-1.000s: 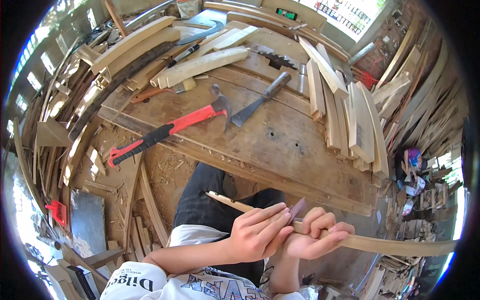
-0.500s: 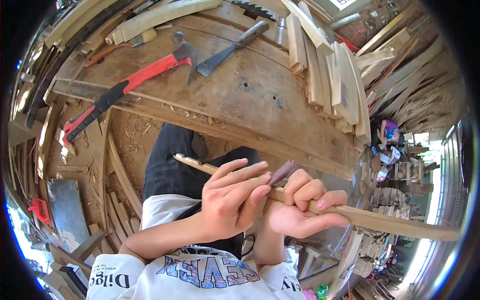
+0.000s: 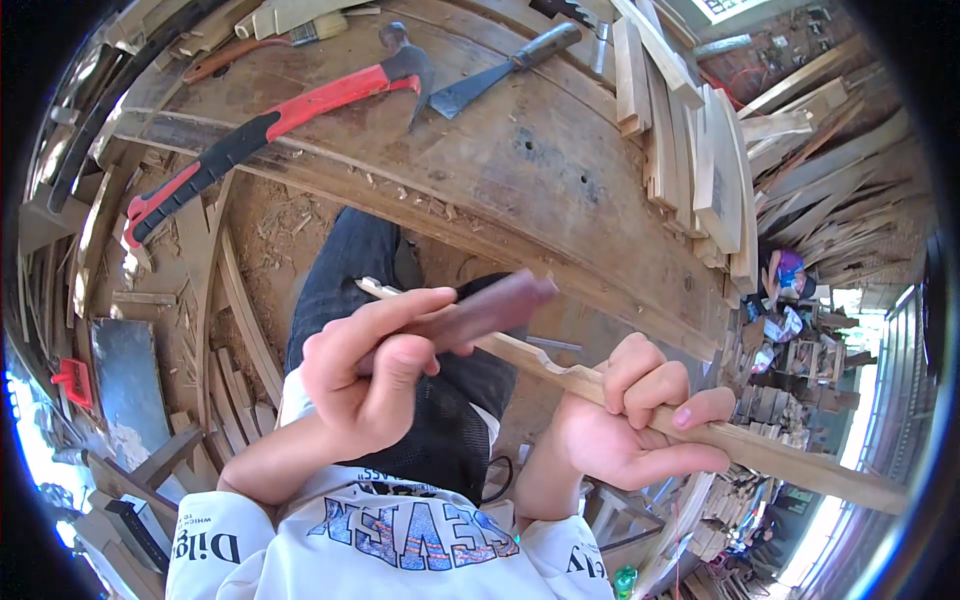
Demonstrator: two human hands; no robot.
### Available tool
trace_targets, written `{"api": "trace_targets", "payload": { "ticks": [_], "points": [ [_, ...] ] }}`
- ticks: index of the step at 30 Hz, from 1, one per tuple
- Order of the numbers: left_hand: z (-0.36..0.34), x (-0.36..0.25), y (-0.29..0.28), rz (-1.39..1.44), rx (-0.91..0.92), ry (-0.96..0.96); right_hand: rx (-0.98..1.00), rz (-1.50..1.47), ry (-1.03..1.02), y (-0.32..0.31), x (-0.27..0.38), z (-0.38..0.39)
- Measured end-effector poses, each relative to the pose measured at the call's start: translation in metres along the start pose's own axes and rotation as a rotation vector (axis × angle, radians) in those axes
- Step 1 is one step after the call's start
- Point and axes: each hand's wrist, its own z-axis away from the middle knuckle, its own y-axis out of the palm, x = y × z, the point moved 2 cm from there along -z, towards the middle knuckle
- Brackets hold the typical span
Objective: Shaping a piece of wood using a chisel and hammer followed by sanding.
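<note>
My left hand [image 3: 365, 385] is closed on a folded piece of reddish-brown sandpaper [image 3: 495, 303], which is a little blurred. That sandpaper is raised over a long, narrow wooden strip [image 3: 800, 468] and covers part of it. The strip slants across my lap, its thin, notched far end near my left knee and its wider end reaching out to the right. Around the wider part, the fingers of my right hand [image 3: 640, 420] are wrapped, with the thumb lying along the near side. Whether the sandpaper touches the wood cannot be told.
Ahead stands a wooden workbench [image 3: 480, 165] bearing a red-and-black claw hammer [image 3: 310, 108], a putty knife [image 3: 500, 75] and a paintbrush [image 3: 262, 50]. Wooden pieces [image 3: 685, 150] are stacked at its right end. Loose slats [image 3: 240, 300] lie on the floor at left.
My left hand has moved left, away from my right hand, and the sandpaper shows more fully. My right hand keeps its grip on the strip. The view has shifted slightly.
</note>
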Motion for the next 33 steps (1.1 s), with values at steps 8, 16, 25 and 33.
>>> {"api": "trace_targets", "payload": {
  "ticks": [8, 16, 25, 33],
  "points": [
    [-0.002, -0.005, 0.037, -0.163, 0.272, 0.175, -0.023, 0.028, -0.01, -0.006, 0.005, 0.005],
    [-0.005, -0.006, 0.025, -0.174, 0.352, -0.142, -0.067, 0.03, 0.031, -0.011, 0.01, 0.01],
    [-0.007, -0.014, 0.032, -0.112, 0.423, -0.213, -0.038, -0.004, -0.005, -0.005, 0.012, 0.012],
    [0.004, -0.016, 0.038, -0.096, 0.393, -0.218, -0.012, 0.025, -0.017, -0.003, 0.016, 0.017]
  ]
}}
